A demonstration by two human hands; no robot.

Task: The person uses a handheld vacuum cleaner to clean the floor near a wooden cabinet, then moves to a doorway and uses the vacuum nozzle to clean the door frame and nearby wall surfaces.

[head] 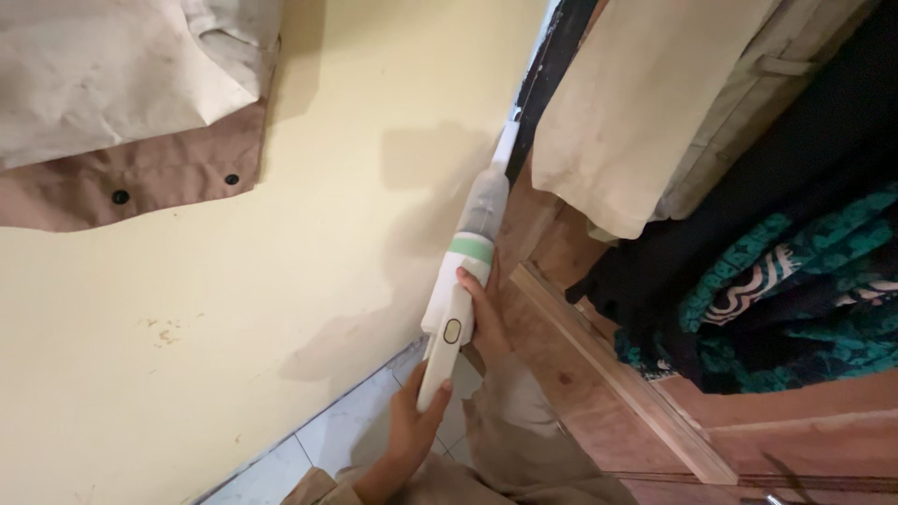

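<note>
Gripping a white handheld vacuum (456, 309), both hands, nozzle beside wooden door frame (617, 374).

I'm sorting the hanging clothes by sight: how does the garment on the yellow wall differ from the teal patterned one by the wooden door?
The wall garment is plain cream with a brown hem and dark snaps; the teal patterned cloth is dark with a green and white print. The wall garment lies flat against the wall; the teal cloth bunches among other hanging clothes. Both hang above the floor.
</note>
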